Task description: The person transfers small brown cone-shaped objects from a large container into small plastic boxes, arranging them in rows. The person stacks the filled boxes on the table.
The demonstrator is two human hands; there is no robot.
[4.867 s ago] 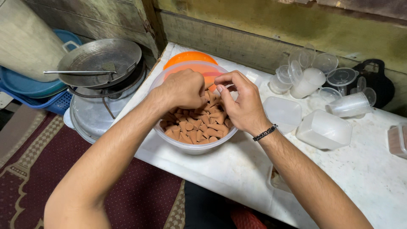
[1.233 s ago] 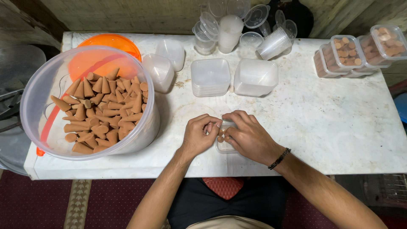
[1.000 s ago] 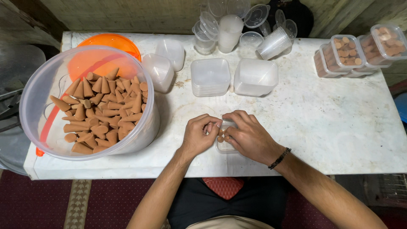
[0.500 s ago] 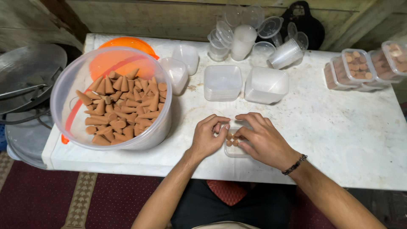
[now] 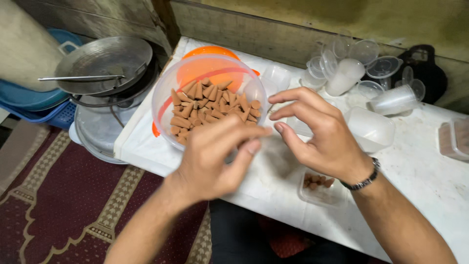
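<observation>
Above white tabletop (image 5: 420, 166): left hand (image 5: 215, 159) and right hand (image 5: 320, 134) hovering empty, fingers apart, beside clear bowl (image 5: 163, 105) of brown cones (image 5: 210, 105); small clear box (image 5: 322, 188) lying below right wrist.

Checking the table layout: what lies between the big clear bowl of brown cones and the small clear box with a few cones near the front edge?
In the head view, the left hand hovers between the bowl and the small box, over bare white tabletop.

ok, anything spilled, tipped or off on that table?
No spill visible. The clear cups at the back lie tipped on their sides, loose rather than stacked. The cone tub sits close to the table edge. Left hand is motion-blurred; the small box sits partly under the right hand.
</observation>
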